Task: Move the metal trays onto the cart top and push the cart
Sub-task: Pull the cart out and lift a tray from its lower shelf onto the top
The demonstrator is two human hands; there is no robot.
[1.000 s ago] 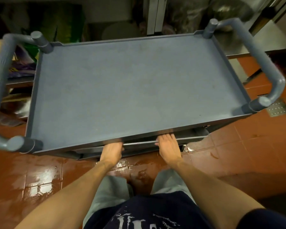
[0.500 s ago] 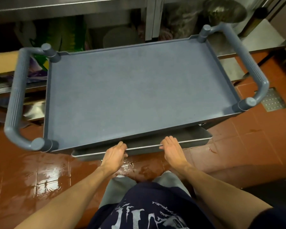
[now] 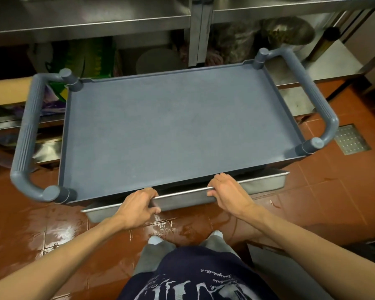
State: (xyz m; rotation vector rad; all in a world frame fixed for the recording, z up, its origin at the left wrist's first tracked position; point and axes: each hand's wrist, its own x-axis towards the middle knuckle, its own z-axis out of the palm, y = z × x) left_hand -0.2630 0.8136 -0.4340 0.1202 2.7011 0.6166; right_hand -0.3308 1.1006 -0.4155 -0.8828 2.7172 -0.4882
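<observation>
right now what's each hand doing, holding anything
Left hand: closed on the near rim of the metal tray.
Right hand: closed on the same rim, further right.

Grey cart top (image 3: pixel 178 128): flat, rimmed, nothing lying on it. Ribbed handle (image 3: pixel 28 135) at each end. Cart stands on wet red tile floor (image 3: pixel 52 230); metal drain grate (image 3: pixel 352 139) set in the tiles at right.

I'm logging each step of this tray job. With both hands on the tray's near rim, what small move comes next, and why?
Probably keep drawing the metal tray straight out. The left hand and right hand grip its near rim, but its far part is under the cart top, so it cannot be lifted yet.
</observation>
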